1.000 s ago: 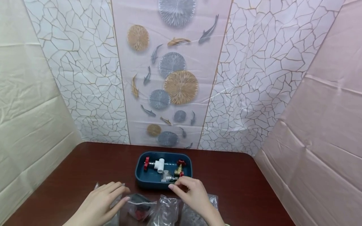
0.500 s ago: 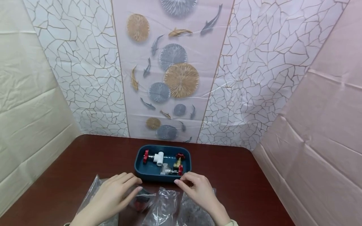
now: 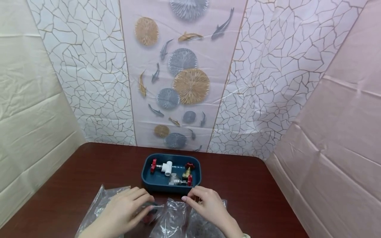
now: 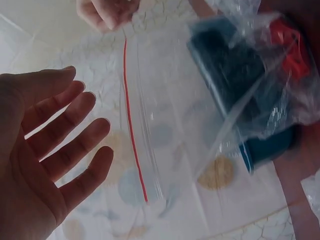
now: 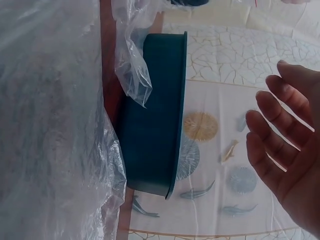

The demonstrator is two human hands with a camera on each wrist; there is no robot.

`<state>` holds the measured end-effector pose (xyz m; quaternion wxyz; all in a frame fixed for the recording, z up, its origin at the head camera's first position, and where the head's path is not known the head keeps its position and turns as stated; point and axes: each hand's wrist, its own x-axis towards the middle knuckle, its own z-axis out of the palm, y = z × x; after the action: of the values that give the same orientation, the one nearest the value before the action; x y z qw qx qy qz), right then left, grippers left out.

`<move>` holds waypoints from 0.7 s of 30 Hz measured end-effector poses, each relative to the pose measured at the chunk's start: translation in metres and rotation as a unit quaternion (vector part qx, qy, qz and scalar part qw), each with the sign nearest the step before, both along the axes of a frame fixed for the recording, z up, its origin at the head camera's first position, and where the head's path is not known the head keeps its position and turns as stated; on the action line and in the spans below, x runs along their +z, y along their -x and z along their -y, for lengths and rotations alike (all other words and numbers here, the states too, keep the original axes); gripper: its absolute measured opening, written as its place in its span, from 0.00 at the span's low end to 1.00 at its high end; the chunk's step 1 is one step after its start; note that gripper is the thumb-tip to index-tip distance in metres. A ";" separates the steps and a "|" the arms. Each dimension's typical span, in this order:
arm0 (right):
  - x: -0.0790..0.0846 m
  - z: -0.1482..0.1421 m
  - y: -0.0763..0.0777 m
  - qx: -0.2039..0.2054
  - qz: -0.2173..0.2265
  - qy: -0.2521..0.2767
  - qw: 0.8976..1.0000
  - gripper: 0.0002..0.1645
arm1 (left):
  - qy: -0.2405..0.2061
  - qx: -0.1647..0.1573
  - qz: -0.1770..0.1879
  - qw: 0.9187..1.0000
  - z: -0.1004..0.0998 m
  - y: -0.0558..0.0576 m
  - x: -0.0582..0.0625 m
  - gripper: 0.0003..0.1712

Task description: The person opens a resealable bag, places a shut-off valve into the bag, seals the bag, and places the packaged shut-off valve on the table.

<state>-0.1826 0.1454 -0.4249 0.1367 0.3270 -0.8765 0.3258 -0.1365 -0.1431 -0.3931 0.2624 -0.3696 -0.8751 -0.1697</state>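
Note:
My left hand (image 3: pixel 123 208) hovers over a clear zip bag (image 4: pixel 162 115) with a red seal line. Its fingers are loosely bent and apart from the plastic in the left wrist view. A red valve handle (image 4: pixel 290 47) shows inside that bag; the left hand partly hides the bag in the head view. My right hand (image 3: pixel 208 205) is above another clear bag (image 3: pixel 200 226), near the front right corner of a blue tray (image 3: pixel 166 188). In the right wrist view its fingers are relaxed and hold nothing.
Inside the tray lie a white tee valve (image 3: pixel 167 168), a silver valve (image 3: pixel 175 180) and a brass valve (image 3: pixel 187 173), with red handles. A crumpled clear bag (image 3: pixel 171 218) lies between the hands, and another bag (image 3: pixel 95 205) lies at left. A patterned cloth (image 3: pixel 190 86) hangs behind the table.
My left hand has moved right, over the zip bag. My right hand has drawn back slightly from the tray's front edge. The head view has tilted a little.

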 end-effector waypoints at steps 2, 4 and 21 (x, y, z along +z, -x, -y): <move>-0.003 0.000 -0.002 0.019 0.015 -0.015 1.000 0.08 | 0.008 -0.036 -0.011 0.999 -0.004 -0.002 -0.002 0.05; -0.006 0.001 -0.003 0.039 0.026 -0.037 0.998 0.08 | 0.018 -0.070 -0.027 0.997 -0.009 -0.003 -0.004 0.05; -0.034 0.009 -0.017 0.141 0.111 -0.178 0.968 0.11 | 0.145 -0.198 0.157 0.957 -0.034 0.009 -0.064 0.12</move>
<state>-0.1659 0.1363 -0.4590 -0.0690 0.4285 -0.8749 0.2149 -0.1454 -0.1092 -0.4574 0.0267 -0.5382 -0.8298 -0.1448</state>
